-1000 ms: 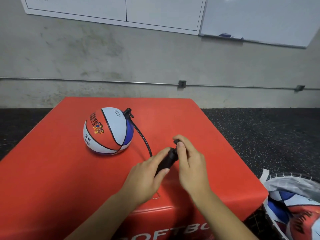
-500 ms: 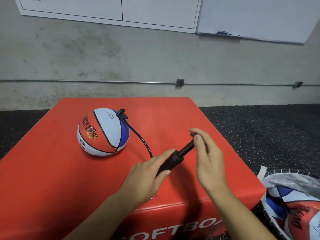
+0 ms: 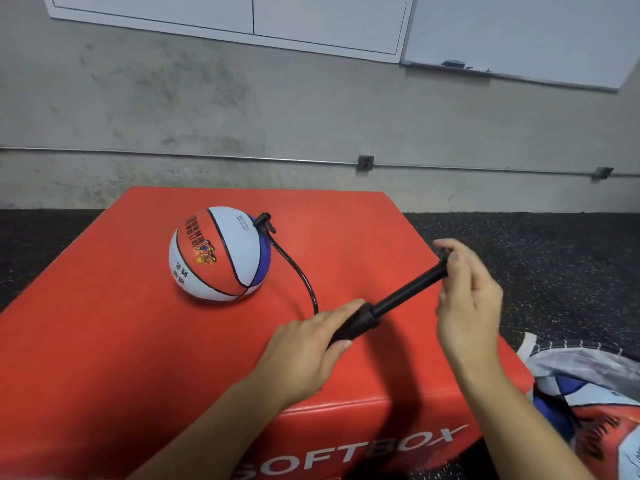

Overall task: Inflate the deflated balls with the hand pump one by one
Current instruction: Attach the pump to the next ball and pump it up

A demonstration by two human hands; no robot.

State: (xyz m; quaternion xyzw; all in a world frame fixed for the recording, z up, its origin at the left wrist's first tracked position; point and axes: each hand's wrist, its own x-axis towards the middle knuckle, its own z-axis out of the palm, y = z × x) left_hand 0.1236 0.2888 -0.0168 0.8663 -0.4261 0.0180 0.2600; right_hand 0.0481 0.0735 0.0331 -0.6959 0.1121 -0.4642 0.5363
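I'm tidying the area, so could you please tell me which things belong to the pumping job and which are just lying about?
In use: hand pump, hose, ball, red soft box, both hands, bagged balls.

Lying about: whiteboard, wall conduit.

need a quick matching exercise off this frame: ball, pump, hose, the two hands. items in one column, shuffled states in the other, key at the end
Items
1. ball
2. hose
3. left hand
4. right hand

States
A. grips the barrel of the hand pump
B. rests on the red box
C. holds the handle end of the extended rod
D. curves from the ball's valve to the pump

Pairs: 1-B, 2-D, 3-A, 4-C
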